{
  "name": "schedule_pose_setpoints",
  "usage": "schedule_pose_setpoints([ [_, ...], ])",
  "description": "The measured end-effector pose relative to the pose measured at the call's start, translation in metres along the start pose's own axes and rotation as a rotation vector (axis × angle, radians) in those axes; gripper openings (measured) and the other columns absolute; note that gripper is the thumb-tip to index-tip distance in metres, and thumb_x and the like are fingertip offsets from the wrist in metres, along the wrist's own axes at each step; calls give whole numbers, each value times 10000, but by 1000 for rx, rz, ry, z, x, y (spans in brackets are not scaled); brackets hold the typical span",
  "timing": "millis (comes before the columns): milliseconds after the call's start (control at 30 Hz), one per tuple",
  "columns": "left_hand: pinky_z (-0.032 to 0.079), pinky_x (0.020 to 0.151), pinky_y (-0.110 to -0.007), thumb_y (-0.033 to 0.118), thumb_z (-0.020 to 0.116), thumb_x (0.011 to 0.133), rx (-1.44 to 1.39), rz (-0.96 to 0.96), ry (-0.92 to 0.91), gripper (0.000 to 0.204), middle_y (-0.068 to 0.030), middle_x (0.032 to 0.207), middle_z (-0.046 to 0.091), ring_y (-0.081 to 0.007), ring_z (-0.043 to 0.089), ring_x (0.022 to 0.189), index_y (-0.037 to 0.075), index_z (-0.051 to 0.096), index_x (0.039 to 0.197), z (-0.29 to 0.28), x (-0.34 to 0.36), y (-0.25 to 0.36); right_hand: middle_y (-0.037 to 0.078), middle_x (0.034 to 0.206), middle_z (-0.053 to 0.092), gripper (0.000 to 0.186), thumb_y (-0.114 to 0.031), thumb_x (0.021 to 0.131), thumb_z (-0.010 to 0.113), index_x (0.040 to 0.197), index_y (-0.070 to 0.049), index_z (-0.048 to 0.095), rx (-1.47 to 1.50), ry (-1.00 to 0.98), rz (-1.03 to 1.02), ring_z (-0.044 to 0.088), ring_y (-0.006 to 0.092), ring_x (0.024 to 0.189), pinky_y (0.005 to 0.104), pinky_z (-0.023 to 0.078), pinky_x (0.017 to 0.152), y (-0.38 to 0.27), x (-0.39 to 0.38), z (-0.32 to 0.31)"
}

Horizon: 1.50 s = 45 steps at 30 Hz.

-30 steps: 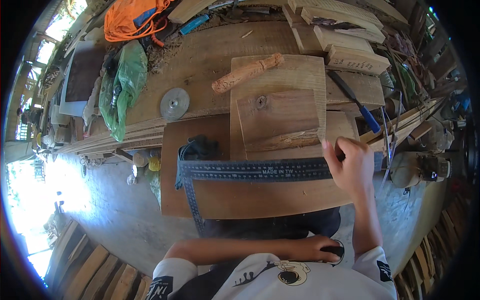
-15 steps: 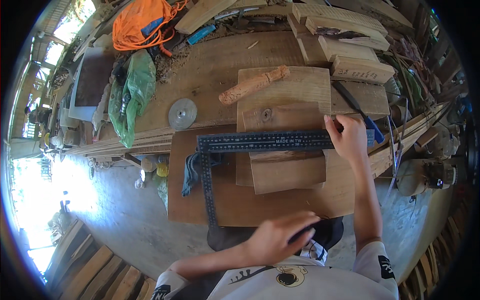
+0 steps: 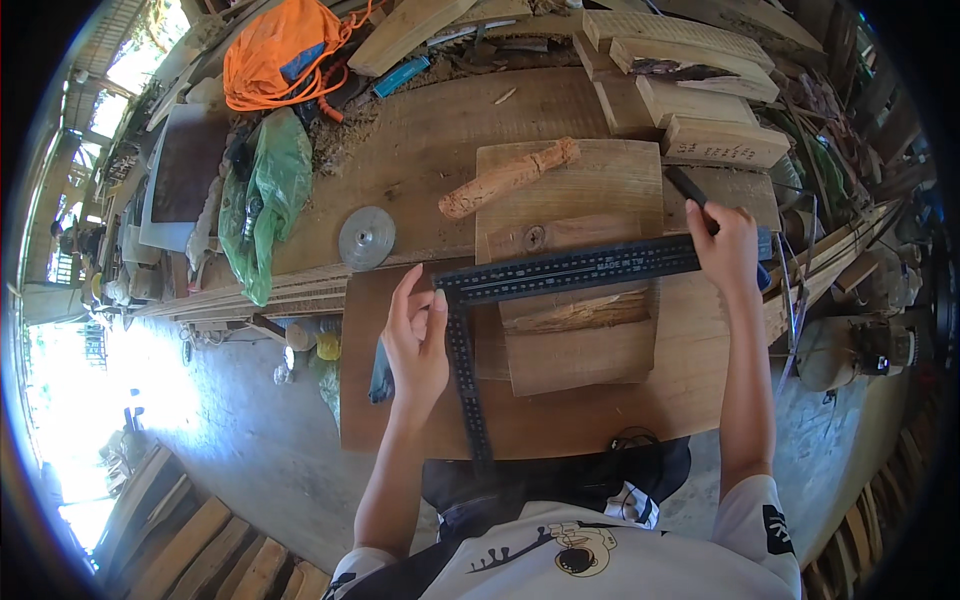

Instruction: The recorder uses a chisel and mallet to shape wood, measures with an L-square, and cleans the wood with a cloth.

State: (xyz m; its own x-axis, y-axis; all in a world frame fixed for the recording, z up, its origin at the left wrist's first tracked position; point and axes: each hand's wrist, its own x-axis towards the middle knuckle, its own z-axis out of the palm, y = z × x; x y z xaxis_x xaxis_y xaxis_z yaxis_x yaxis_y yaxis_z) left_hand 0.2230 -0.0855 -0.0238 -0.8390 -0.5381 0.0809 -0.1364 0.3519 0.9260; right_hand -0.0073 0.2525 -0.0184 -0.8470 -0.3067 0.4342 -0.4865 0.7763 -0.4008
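Observation:
A black L-shaped carpenter's square (image 3: 575,268) with pale scale marks lies across a stack of boards, its long blade slightly tilted up to the right. At its corner is my left hand (image 3: 415,340), thumb and fingers closed on the edge. My right hand (image 3: 727,245) grips the long blade near its right end. The short blade points down toward my lap. Under the square are a small brown board (image 3: 580,355) with a rough dark groove and a larger pale board (image 3: 620,180). A blue-grey cloth (image 3: 381,375) shows beside my left hand, partly hidden by it.
An orange rough stick (image 3: 508,180) lies on the pale board. Around it on the bench are a metal disc (image 3: 367,238), a green plastic bag (image 3: 275,190), an orange bundle (image 3: 285,55) and stacked wood blocks (image 3: 725,142). A dark-handled tool (image 3: 685,186) is partly behind my right hand.
My left hand has risen from near my lap to the square's corner. The square has shifted right and tilted, its right end higher; my right hand has moved right with it.

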Motion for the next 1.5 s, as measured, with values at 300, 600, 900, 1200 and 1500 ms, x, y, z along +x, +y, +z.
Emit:
schedule_pose_setpoints([
  [300, 399, 687, -227, 183, 694, 1070, -244, -54, -7, 224, 42, 828, 586, -33, 485, 788, -30, 676, 1004, 48, 21, -6, 200, 620, 587, 454, -268, 1010, 704, 683, 12, 561, -34, 29, 20, 571, 426, 584, 502, 443, 609, 28, 28, -8],
  [600, 307, 625, -251, 237, 669, 1088, -297, -4, 136, 325, 64, 755, 456, -36, 369, 734, 1, 599, 877, 71, 37, -6, 93, 821, 671, 295, -266, 999, 725, 828, -46, 630, -79, 119, -79, 622, 332, 850, 484, 450, 840, 32, 31, 2],
  [900, 299, 618, -252, 254, 665, 1092, -296, 14, 151, 339, 61, 761, 451, -40, 369, 737, 1, 580, 884, 74, 52, -10, 121, 1168, 665, 159, -181, 965, 733, 1071, -75, 682, -71, 189, -163, 567, 371, 1187, 511, 415, 1081, 4, 10, -1],
  [1200, 310, 622, -248, 265, 668, 1090, -269, 30, 163, 354, 55, 767, 454, -39, 380, 744, -3, 564, 883, 76, 62, -7, 215, 1495, 511, 406, -100, 941, 731, 1331, -64, 624, 447, -82, -24, 492, 438, 1385, 527, 444, 1131, -92, -74, 18],
  [1500, 282, 625, -245, 261, 656, 1098, -316, 12, 151, 341, 71, 768, 418, -36, 348, 732, 18, 567, 875, 77, 66, -8, 263, 1633, 397, 422, -109, 931, 792, 1321, -56, 639, 453, -119, -26, 431, 464, 1485, 510, 424, 1185, -90, -84, 29],
])
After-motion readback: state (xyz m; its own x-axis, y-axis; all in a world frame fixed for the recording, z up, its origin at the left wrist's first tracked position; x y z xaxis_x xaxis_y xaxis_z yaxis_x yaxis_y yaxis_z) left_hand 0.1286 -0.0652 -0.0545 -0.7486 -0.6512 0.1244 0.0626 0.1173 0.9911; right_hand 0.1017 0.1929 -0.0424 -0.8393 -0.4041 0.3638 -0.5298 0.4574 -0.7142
